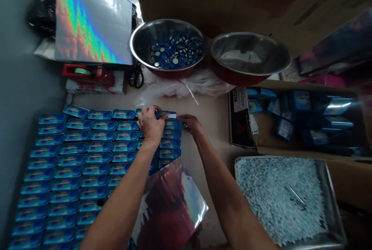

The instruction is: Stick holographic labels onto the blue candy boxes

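Rows of small blue packs [99, 135] with printed fronts cover the left half of the table. At the far end of the rightmost column, my left hand [151, 124] has its fingers and thumb closed around a blue pack with a white label [171, 115]. Beside that column's right end is my right hand [190, 123], its fingers bent together near the packs; whatever they hold, if anything, is too small to make out. A shiny reflective sheet [171, 207] lies between my forearms, over the near end of the rightmost columns.
Beyond the packs stand a metal bowl [138, 48] of blue and silver caps and another bowl [252, 73]. Scissors [136, 77], a red tape dispenser [95, 77] and a holographic sheet [95, 21] are back left. Rightward: a carton [244, 118] of blue boxes, a tray [327, 188] of pale bits.
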Motion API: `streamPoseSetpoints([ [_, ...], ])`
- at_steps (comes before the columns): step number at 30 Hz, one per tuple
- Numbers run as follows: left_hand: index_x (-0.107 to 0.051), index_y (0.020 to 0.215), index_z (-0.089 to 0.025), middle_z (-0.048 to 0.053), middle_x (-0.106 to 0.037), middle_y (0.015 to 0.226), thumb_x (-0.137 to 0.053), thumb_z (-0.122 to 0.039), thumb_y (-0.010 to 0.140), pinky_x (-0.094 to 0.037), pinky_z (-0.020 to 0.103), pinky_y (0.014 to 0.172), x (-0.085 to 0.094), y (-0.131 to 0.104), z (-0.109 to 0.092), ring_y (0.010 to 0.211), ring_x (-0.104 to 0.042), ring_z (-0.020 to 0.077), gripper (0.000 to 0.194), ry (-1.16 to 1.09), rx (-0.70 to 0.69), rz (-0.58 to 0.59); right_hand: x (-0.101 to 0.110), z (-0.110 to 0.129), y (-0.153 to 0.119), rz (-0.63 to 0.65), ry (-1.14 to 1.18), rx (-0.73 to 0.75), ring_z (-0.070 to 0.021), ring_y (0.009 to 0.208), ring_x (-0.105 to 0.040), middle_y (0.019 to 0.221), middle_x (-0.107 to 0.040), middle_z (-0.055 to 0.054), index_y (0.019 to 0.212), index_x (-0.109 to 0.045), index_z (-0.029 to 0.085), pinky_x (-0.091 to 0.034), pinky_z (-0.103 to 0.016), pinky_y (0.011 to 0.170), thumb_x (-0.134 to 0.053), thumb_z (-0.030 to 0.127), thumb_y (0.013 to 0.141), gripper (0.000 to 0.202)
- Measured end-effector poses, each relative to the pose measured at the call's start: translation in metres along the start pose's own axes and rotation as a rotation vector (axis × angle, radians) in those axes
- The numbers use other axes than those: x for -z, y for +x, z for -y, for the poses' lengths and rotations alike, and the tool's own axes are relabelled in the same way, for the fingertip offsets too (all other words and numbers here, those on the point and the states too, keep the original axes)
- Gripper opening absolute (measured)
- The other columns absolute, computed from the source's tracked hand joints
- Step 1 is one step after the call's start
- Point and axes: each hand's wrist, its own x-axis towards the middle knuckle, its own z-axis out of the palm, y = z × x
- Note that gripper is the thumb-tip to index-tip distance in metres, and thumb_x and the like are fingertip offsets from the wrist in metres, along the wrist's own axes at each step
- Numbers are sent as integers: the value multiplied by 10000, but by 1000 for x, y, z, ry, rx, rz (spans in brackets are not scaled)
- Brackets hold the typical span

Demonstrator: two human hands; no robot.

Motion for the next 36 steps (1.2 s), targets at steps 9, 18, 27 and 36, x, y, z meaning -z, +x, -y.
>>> streamPoseSetpoints([
  [9,-739,1127,-212,62,-675,986,-717,-238,805,-491,363,883,13,12,13,911,-621,242,324,-184,-74,-22,42,10,-48,-398,-118,330,-120,566,-487,593,-550,40,742,-651,193,-302,-241,537,-711,624,774,437],
  [18,-763,1119,-267,93,-721,1176,-697,-361,930,-441,432,957,-5,-77,2,1131,-585,298,221,-68,-511,193,30,4,-62,-353,-133,414,-121,546,-459,574,-501,47,713,-612,204,-313,-244,537,-621,641,847,458],
  [27,-763,1106,-294,116,-686,1150,-714,-298,910,-386,479,893,-23,-79,-17,1141,-539,328,202,189,-592,278,16,11,-111,-344,-188,527,-125,564,-530,622,-583,41,788,-605,222,-402,-241,571,-703,551,840,347],
  [36,-783,1126,-282,90,-731,1195,-809,-207,808,-449,456,1027,-5,-89,-12,1162,-613,297,327,-383,-344,246,32,56,-132,-484,280,514,-88,510,-380,635,-364,82,799,-483,234,-441,-208,434,-624,669,886,465],
])
